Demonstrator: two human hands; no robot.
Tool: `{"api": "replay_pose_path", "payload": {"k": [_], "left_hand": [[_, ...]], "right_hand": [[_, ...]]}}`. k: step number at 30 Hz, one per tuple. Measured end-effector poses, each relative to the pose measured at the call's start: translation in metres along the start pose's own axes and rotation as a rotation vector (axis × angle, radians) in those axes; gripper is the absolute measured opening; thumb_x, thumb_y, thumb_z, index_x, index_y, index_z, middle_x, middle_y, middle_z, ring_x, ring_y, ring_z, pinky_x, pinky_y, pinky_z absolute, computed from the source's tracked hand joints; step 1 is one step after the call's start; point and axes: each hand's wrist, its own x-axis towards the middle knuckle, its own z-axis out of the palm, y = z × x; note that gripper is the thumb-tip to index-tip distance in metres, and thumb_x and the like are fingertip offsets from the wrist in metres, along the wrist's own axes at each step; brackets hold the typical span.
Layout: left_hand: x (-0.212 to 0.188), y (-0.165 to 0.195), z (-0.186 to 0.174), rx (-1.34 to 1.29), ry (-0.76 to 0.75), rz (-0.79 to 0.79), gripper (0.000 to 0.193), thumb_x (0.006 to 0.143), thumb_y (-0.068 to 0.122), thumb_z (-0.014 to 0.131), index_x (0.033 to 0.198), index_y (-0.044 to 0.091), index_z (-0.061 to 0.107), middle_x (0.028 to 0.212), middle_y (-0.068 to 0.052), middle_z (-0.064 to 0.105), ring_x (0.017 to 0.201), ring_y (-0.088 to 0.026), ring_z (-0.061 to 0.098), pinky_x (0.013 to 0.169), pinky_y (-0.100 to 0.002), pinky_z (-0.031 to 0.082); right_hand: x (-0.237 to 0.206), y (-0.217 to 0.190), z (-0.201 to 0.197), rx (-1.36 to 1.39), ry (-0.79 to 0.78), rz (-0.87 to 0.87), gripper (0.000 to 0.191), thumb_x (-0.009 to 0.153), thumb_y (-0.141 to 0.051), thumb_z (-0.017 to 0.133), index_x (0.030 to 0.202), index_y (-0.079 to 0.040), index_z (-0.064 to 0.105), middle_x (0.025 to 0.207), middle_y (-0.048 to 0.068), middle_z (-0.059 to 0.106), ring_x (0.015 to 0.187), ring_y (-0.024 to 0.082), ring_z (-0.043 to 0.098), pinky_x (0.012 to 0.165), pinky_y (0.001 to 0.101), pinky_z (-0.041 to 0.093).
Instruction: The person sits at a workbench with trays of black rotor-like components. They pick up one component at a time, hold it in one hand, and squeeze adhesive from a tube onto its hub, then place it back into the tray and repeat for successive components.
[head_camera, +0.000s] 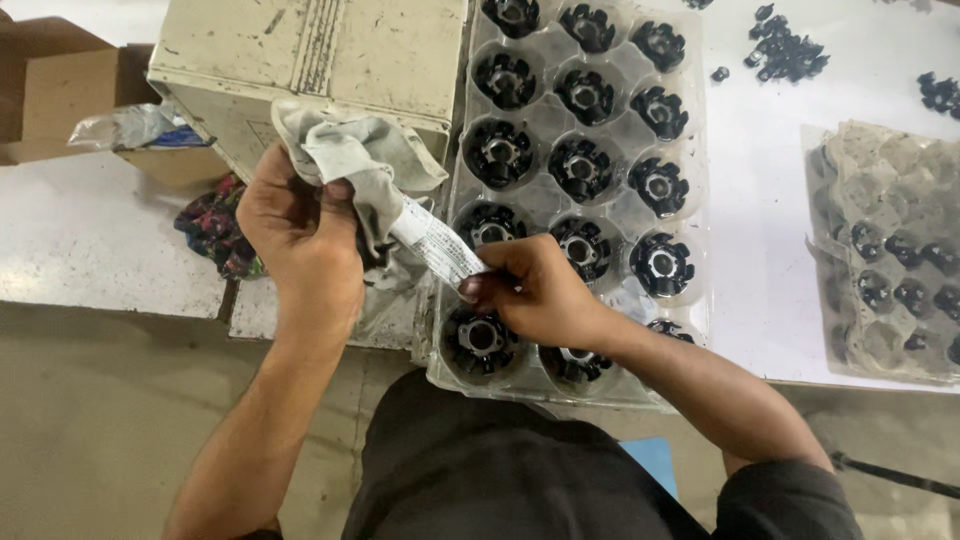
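My left hand (300, 235) grips a bunched grey rag (355, 150) with a dark part wrapped inside it, mostly hidden. A white fabric tag (435, 240) hangs from the rag, and my right hand (535, 295) pinches its end. Both hands hover over the near left corner of a clear plastic tray (690, 180) whose round pockets hold several black round parts with metal centres (583, 170). My right hand covers part of one pocket.
A worn cream metal box (300, 60) sits behind the rag. A second tray with small black parts (890, 260) lies at right, loose black pieces (785, 50) at the back. A cardboard box (60, 90) and coloured cloth (215, 225) lie at left.
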Motion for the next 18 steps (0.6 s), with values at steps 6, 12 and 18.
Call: {"api": "replay_pose_path", "payload": {"k": [6, 12, 18], "left_hand": [[-0.015, -0.011, -0.012, 0.002, 0.062, -0.055, 0.029, 0.104, -0.018, 0.053, 0.128, -0.006, 0.064, 0.117, -0.004, 0.071, 0.100, -0.006, 0.065, 0.093, -0.021, 0.053], [-0.024, -0.013, -0.016, 0.039, 0.060, -0.031, 0.017, 0.111, -0.014, 0.058, 0.126, -0.007, 0.063, 0.111, -0.004, 0.071, 0.100, -0.007, 0.064, 0.093, -0.020, 0.052], [-0.030, -0.013, -0.021, 0.060, 0.022, -0.034, 0.010, 0.111, -0.012, 0.058, 0.115, -0.005, 0.063, 0.103, -0.001, 0.067, 0.091, -0.003, 0.058, 0.085, -0.017, 0.048]], "right_hand": [[-0.003, 0.014, -0.001, -0.109, -0.074, 0.019, 0.024, 0.106, -0.013, 0.055, 0.107, 0.007, 0.068, 0.087, 0.002, 0.072, 0.082, 0.003, 0.059, 0.073, 0.0252, 0.054], [0.003, 0.030, 0.010, -0.126, 0.100, 0.121, 0.031, 0.108, -0.016, 0.058, 0.100, 0.009, 0.075, 0.076, 0.007, 0.070, 0.071, 0.007, 0.052, 0.063, 0.0290, 0.047], [0.009, 0.030, 0.009, 0.146, -0.158, 0.144, 0.023, 0.093, -0.009, 0.075, 0.110, 0.007, 0.072, 0.093, 0.004, 0.075, 0.086, 0.007, 0.070, 0.079, 0.0249, 0.060]]}}
